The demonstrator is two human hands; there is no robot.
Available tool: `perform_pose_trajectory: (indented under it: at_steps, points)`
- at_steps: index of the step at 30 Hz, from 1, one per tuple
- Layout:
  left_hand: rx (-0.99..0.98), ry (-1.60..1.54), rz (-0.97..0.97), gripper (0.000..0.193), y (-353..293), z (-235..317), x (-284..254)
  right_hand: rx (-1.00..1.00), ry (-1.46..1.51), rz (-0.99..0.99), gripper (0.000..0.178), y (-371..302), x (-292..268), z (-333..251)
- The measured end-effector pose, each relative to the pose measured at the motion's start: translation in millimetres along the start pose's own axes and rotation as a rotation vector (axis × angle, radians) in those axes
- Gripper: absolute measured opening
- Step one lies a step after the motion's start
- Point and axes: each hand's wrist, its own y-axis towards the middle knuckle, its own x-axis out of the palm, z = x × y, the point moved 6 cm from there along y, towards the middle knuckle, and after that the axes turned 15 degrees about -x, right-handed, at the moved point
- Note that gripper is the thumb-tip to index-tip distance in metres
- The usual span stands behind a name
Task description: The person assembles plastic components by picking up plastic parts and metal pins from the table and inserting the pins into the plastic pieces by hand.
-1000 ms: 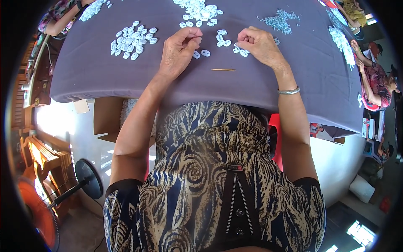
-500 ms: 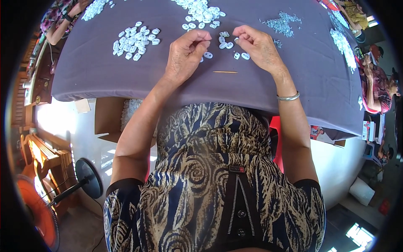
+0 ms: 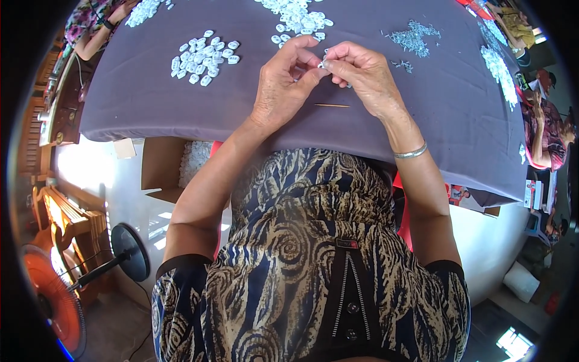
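My left hand (image 3: 288,83) and my right hand (image 3: 363,73) meet above the table, fingertips touching. A small white plastic piece (image 3: 321,64) shows between them, pinched by my left thumb and fingers. My right thumb and forefinger close at its edge; whatever they hold is too small to make out. More white pieces lie partly hidden behind my hands. A thin wooden toothpick (image 3: 332,105) lies on the cloth just nearer to me. To the left is a loose group of white oval pieces (image 3: 205,58), and beyond my hands a larger heap of them (image 3: 301,19).
Small thin metal parts (image 3: 414,40) are scattered at the right on the dark tablecloth (image 3: 241,120). Other people sit at the far left and right, near more white heaps (image 3: 499,72). A cardboard box (image 3: 161,163) stands below the front edge, a fan (image 3: 54,301) at lower left.
My hands were apart and have come together, fingertips meeting at a white piece. The whole view has shifted slightly, with the table appearing a little further right.
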Motion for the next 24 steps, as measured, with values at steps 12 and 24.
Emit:
perform_pose_trajectory:
  at_steps: [12,24]
  points:
    - [-0.053,-0.129,-0.010,0.035,0.3,0.3,2.0,0.006,-0.039,-0.016,0.009,-1.1,-0.7,1.5]
    - [-0.092,-0.221,-0.004,0.033,2.8,-11.3,-2.7,-0.111,-0.156,0.052,0.009,5.9,-18.9,-10.1]
